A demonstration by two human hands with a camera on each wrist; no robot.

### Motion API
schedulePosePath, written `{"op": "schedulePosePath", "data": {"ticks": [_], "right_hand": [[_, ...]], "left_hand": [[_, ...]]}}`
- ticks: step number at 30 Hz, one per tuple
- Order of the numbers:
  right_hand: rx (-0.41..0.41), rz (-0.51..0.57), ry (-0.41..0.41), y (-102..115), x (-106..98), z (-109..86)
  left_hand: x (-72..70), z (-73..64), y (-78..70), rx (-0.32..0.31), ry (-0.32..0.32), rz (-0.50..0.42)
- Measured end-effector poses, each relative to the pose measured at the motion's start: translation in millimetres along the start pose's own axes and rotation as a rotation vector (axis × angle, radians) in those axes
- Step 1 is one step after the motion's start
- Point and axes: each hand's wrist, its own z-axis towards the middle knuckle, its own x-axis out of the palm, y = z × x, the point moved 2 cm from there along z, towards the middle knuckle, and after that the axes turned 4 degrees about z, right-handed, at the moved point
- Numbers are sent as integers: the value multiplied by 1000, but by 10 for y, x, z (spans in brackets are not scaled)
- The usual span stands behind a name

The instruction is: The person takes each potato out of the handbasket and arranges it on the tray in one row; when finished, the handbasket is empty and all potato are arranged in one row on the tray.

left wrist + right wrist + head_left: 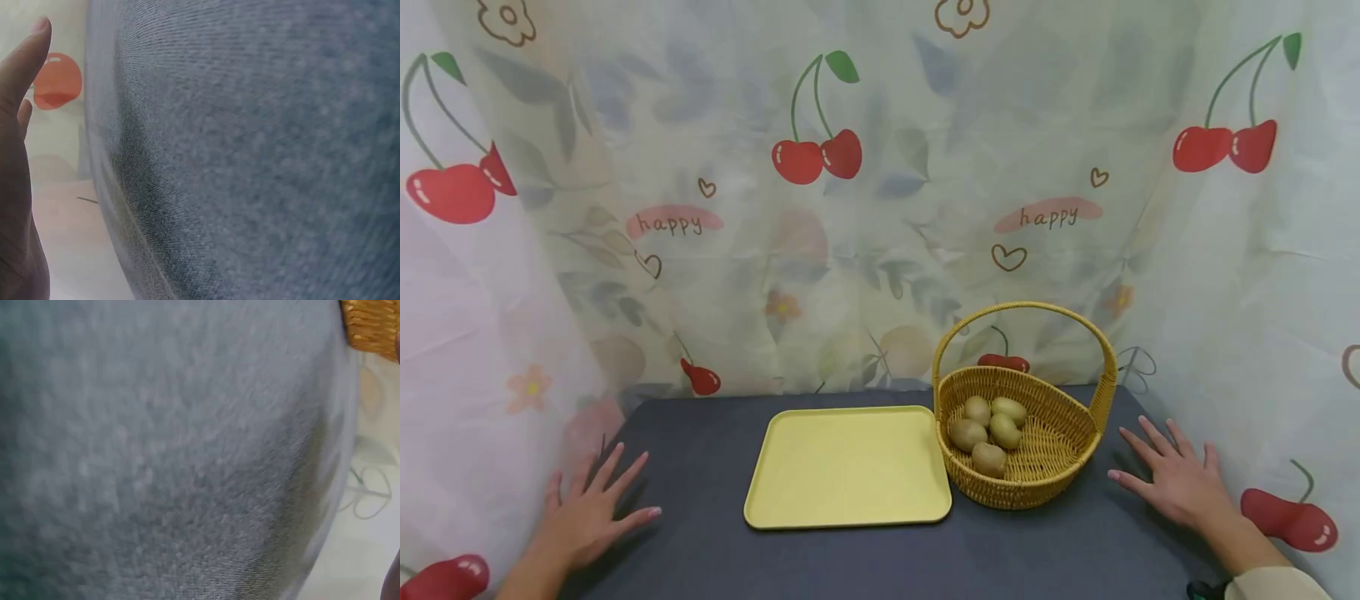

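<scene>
Our L hand [582, 518] & R hand [1182, 485] are spread wide, holding nothing, & we'd best grip the oval brown-green fruits [1005, 431] in the golden woven basket [1054, 443], R of the yellow rectangular tray [848, 468], gently, 1 by 1.

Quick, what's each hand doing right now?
Left hand: open, fingers spread, holding nothing.
Right hand: open, fingers spread, holding nothing, nearest the basket.
</scene>
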Motion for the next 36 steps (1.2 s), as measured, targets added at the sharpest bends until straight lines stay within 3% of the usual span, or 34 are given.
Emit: {"op": "schedulePosePath", "data": {"ticks": [5, 11, 20, 28, 32, 36], "right_hand": [[-33, -9, -89, 124, -97, -69], [-105, 29, -198, 366, -215, -92], [-132, 160, -311, 628, -345, -157], [-284, 336, -477, 1043, -492, -133], [-366, 435, -494, 1259, -541, -55], [-375, 519, -427, 1415, -563, 44]], "left_hand": [[-20, 1, -52, 19, -23, -28], [-147, 42, -150, 4, -78, -82], [-365, 110, -405, 64, -248, -132], [-475, 128, -613, 165, -391, -291], [-495, 130, -712, 173, -421, -375], [-509, 114, -800, 166, -421, -511]]}}
